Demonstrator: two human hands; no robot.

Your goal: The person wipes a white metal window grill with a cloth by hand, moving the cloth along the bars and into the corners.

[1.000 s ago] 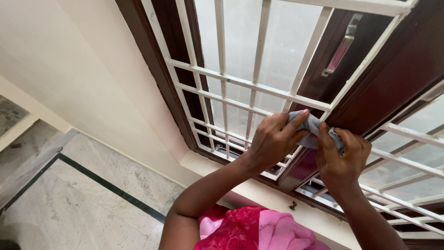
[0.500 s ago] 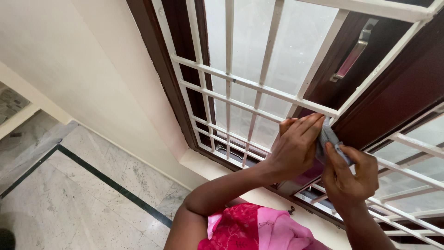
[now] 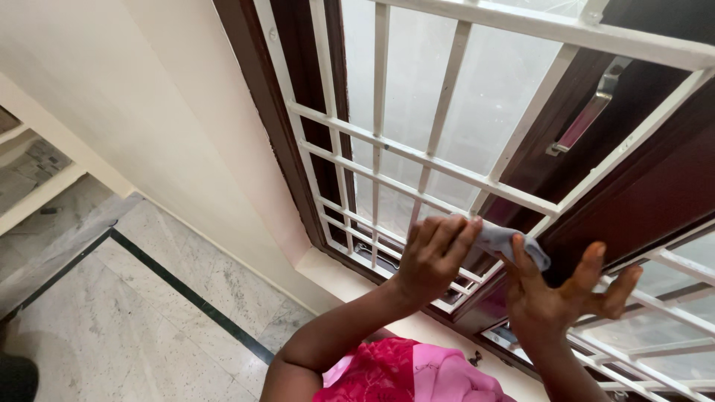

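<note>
A small grey cloth point(image 3: 505, 241) is stretched between my two hands in front of a white metal window grille point(image 3: 448, 173). My left hand point(image 3: 430, 259) grips the cloth's left end, with the fingers curled over it and against a lower grille bar. My right hand point(image 3: 560, 299) is at the cloth's right end. Its fingers are splayed apart and only the thumb rests against the cloth. Behind the cloth stands the dark brown wooden window frame point(image 3: 648, 186).
A metal handle point(image 3: 590, 117) sits on the brown sash at the upper right. Below the grille runs a cream sill point(image 3: 344, 274), beside a cream wall point(image 3: 134, 112). The marble floor point(image 3: 149, 313) has a dark inlaid stripe. My pink garment point(image 3: 406, 372) shows at the bottom.
Both hands dropped slightly along the grille with the cloth. My right hand's fingers opened from a closed pinch and now spread wide, while my left hand keeps its grip.
</note>
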